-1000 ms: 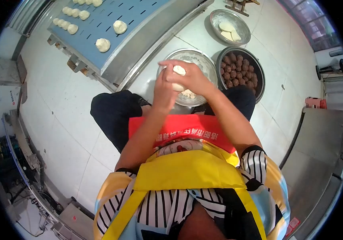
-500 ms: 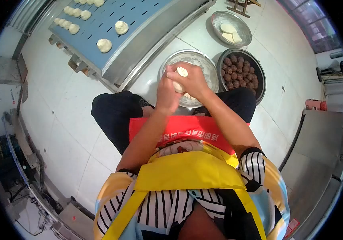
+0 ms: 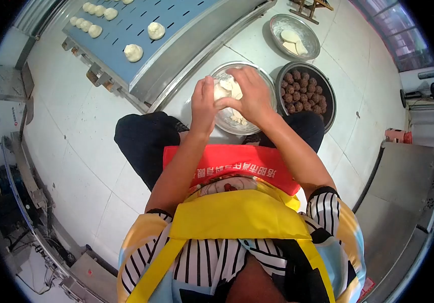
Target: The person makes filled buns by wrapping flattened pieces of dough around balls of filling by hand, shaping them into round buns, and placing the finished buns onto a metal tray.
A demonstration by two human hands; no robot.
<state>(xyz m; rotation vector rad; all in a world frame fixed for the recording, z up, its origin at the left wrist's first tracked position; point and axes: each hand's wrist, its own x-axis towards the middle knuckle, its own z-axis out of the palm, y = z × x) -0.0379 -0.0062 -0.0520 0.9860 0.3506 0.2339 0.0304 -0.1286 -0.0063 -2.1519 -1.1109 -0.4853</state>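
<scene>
A pale dough ball (image 3: pixel 220 92) sits between my two hands, above a floury metal bowl (image 3: pixel 269 101). My left hand (image 3: pixel 204 103) cups it from the left, fingers pointing forward. From the right, my right hand (image 3: pixel 252 93) curves round it, its thumb against the near side and its fingers arched over the bowl. Part of the ball is hidden by the fingers. Loose dough scraps (image 3: pixel 238 117) lie in the bowl beneath.
Right of the bowl stands a dark-rimmed basin (image 3: pixel 332 103) of brown filling balls (image 3: pixel 298 91). Behind it, another metal bowl (image 3: pixel 277 25) holds flat dough pieces (image 3: pixel 291 41). A slotted blue conveyor (image 3: pixel 113 55) at upper left carries several dough balls (image 3: pixel 133 52). A small wooden stool (image 3: pixel 305 11) stands at the back.
My hands were clasped tightly round the dough with some showing on top; now they have parted somewhat, with the ball between them and more of the bowl visible.
</scene>
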